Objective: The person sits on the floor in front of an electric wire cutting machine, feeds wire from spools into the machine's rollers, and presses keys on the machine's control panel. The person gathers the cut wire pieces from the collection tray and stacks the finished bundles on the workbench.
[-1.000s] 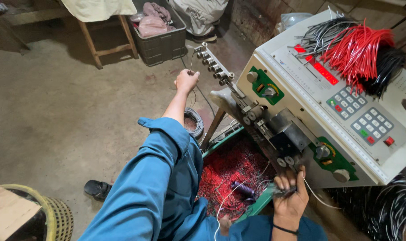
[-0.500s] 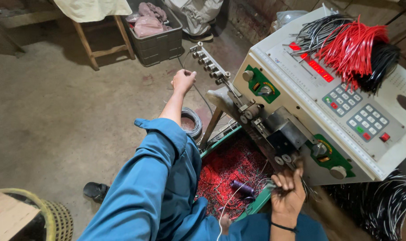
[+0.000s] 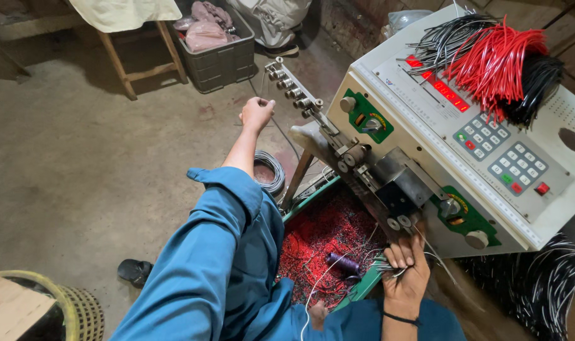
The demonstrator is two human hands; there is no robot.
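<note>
Head view: left hand (image 3: 257,113) pinches the wire (image 3: 281,136) feeding the roller guide (image 3: 294,95); right hand (image 3: 406,271) fingers grip cut wires (image 3: 388,266) below the machine (image 3: 464,145) outlet.

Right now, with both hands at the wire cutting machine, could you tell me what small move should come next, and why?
Probably draw the right hand back with the bundle of cut wires it grips under the machine's outlet, since they look ready to collect. The left hand holds the thin feed wire taut near the straightening rollers, so the feed seems guided.
</note>
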